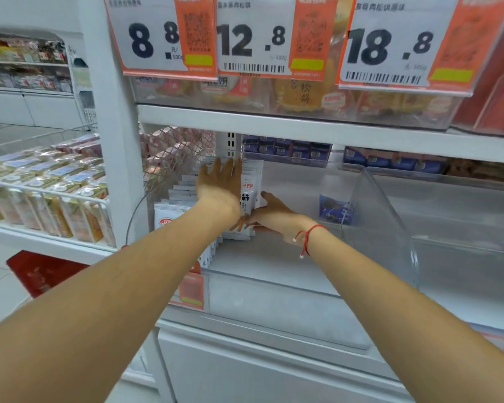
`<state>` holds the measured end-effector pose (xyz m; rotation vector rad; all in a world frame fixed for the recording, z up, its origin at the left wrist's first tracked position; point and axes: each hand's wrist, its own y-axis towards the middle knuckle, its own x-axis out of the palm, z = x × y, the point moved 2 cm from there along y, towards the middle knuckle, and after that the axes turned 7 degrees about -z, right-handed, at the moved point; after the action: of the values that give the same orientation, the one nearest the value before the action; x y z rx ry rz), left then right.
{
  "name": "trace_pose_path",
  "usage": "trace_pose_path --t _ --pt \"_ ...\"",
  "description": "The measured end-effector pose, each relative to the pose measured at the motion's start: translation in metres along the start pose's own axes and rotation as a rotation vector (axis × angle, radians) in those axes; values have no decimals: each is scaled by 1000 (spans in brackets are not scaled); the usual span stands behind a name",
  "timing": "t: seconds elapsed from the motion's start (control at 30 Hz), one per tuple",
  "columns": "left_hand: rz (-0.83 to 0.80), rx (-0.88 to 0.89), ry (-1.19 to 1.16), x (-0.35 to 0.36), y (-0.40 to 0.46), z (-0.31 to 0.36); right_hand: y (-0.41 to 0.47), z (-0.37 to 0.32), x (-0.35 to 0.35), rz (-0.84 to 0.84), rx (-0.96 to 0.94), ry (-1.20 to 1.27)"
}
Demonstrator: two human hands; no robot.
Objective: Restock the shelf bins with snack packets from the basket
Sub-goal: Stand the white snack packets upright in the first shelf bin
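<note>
Both hands are inside the clear shelf bin near the middle of the frame. The left hand is spread, with straight fingers laid flat against the row of white snack packets that stand on edge along the left side of the bin. I judge that it works as a support, so the thin packets do not fall over to the right. The right hand comes from the right side and touches the lower edge of the front packets; whether its fingers pinch a packet or only push it I cannot tell, because the left wrist covers them. A red string bracelet is on the right wrist.

The packets are packed tight together and upright — probably so that more can fit and the printed faces are easy to see. To the right of them most of the bin floor is bare, with one blue packet at the back, so the restocking looks not finished. The basket is not in view.

Above, three price tags hang on the upper shelf edge. At the left of the frame a wire rack holds yellow packets.
</note>
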<state>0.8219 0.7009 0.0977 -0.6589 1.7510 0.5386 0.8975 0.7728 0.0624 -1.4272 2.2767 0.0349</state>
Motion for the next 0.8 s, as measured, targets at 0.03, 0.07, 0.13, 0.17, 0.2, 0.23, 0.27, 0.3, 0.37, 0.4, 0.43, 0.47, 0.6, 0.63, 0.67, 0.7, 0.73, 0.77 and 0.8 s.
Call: trace_pose_path --t 0.03,0.07,0.13,0.17,0.2,0.23,0.27,0.3,0.37,0.4,0.43,0.47,0.6,0.63,0.67,0.7,0.73,0.77,0.8 --pt "11 11 -10 -2 -7 -2 -11 -4 -1 -30 2 -33" --pt "35 26 -17 -5 -15 -2 -21 -7 0 -64 9 -64" --pt "102 60 -24 -11 -32 -1 -39 -7 -1 -70 23 -112" --pt "133 70 -38 -15 -43 0 -47 -6 -2 -19 10 -134" --pt "161 78 -69 -19 -54 1 -56 -6 -3 51 -12 -159" --pt "184 89 -117 -23 -66 3 -65 -4 -5 129 -41 -206" --pt "206 101 -177 -27 -80 5 -75 -1 -9 211 -77 -279" --pt "231 113 -248 -31 -95 7 -88 1 -12 292 -131 -358" --pt "267 115 -410 -35 -126 12 -121 8 -16 453 -256 -436" --pt "258 110 -476 -33 -141 16 -139 14 -16 509 -296 -446" --pt "229 108 -518 -29 -156 21 -159 20 -13 550 -323 -454" --pt "186 110 -541 -21 -171 27 -177 29 -9 573 -340 -457" --pt "-34 105 -575 23 -216 60 -240 78 7 578 -348 -536" --pt "-95 99 -582 36 -223 68 -251 91 10 556 -329 -566" --pt "-159 94 -593 48 -230 76 -260 104 12 521 -293 -585" --pt "-225 92 -612 61 -237 84 -268 118 14 476 -237 -599" --pt "-289 92 -639 74 -243 91 -275 131 16 421 -161 -621" --pt "-347 95 -666 86 -249 99 -280 144 18 356 -79 -645" --pt "-396 103 -685 95 -256 106 -284 158 19 286 1 -659"
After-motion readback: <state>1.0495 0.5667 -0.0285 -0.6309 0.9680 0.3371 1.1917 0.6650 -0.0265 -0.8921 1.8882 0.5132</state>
